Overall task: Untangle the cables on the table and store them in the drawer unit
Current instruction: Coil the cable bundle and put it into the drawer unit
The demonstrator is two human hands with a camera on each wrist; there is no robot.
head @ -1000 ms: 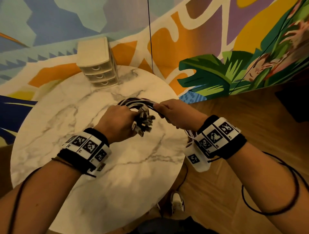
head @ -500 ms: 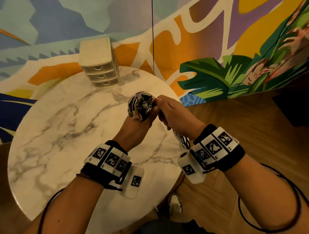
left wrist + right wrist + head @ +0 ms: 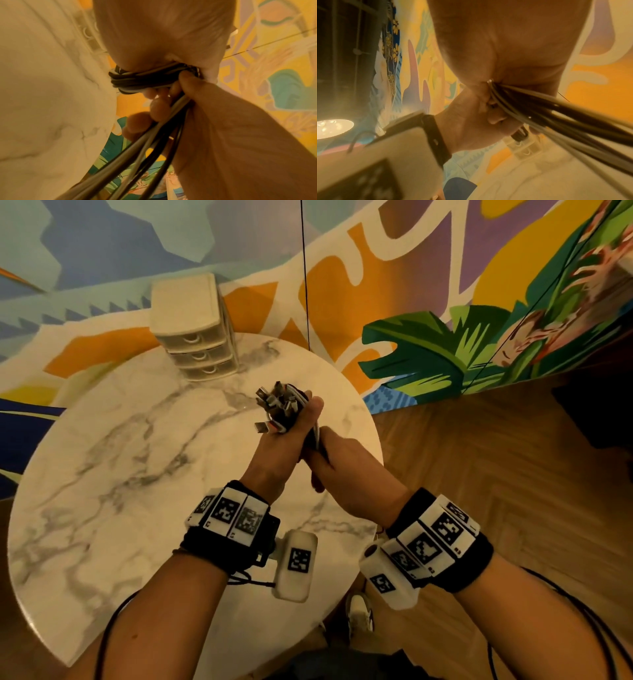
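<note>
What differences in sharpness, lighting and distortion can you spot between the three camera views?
Head view: mostly sharp, warm dim light, the round table bulging from wide-angle distortion, connector ends of the cable bundle distinct. Left wrist view: soft and yellow-tinted, the left hand smeared by blur. Right wrist view: blurred too, cables streaked, a bright lamp glaring at the left edge.

A painted wall mural [image 3: 445,285] in teal, orange, purple and white, with large green leaves at the right, stands behind the scene. A thin black cord [image 3: 305,268] hangs vertically before it. A wooden herringbone-pattern floor [image 3: 496,457] lies at the right. One white shoe [image 3: 359,613] shows on the floor. A round lit ceiling lamp [image 3: 333,128] shows in the right wrist view.
</note>
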